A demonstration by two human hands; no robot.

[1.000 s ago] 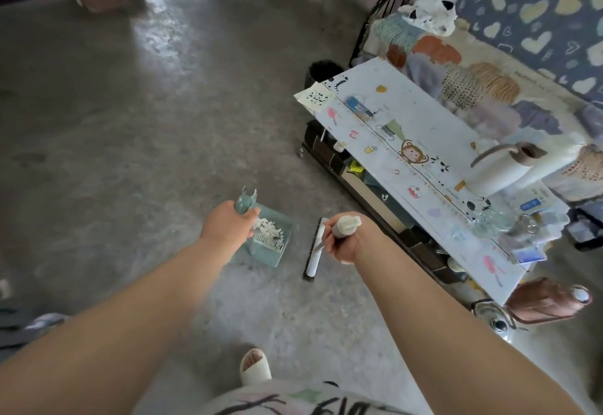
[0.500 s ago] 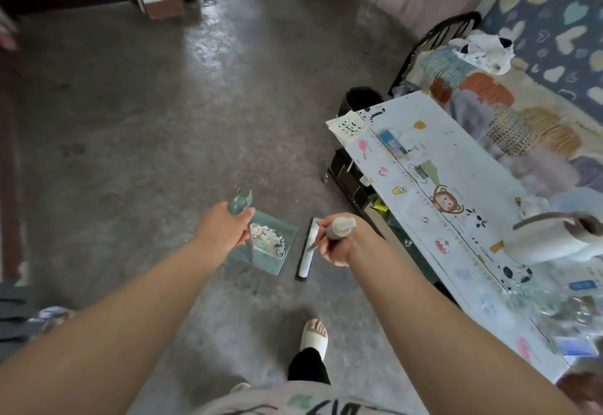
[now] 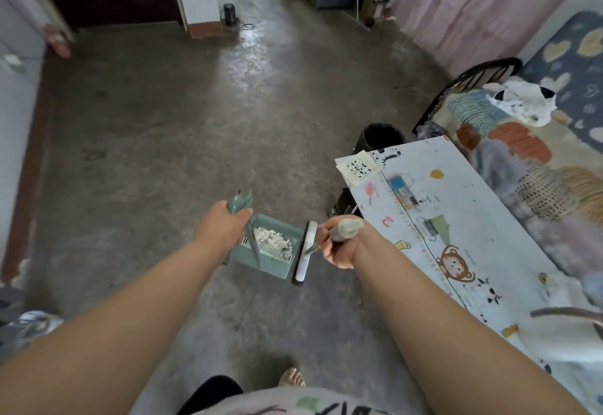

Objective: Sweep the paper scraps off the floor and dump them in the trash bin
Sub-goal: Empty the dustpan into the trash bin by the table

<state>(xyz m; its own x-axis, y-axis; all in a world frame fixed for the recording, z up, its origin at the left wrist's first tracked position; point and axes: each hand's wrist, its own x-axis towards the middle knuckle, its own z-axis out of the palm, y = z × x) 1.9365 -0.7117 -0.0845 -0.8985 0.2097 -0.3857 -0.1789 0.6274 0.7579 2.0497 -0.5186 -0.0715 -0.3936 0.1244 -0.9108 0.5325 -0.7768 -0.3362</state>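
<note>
**Scraps in the pan, both hands on handles**

The left hand [image 3: 222, 232] is out left of the low table with the white cartoon-printed cover [image 3: 463, 205]. Its fingers are curled tight round the top of the thin upright handle of a teal plastic box-shaped dustpan [image 3: 274, 267]. The handle's forked teal tip sticks out above the fist. The pan hangs below that hand, left of the table's near-left edge. I cannot tell whether its base touches the grey concrete floor [image 3: 195, 120].

The white torn paper scraps [image 3: 270, 238] lie heaped inside the pan, against its comb-toothed edge.

Just beside the pan, between it and the table, is the small broom with a long white bar head [image 3: 305, 251] and dark bristles under it. The head runs parallel to the pan's right wall, close to it but apart.

The right hand [image 3: 339, 248] is at the table's left edge. Its fingers are wrapped round the broom's grey-beige grip, and the rounded cap juts out towards the table.

The black round trash bin [image 3: 381, 130] stands on the floor just past the table's far-left corner, well apart from the pan, its mouth facing up.
</note>
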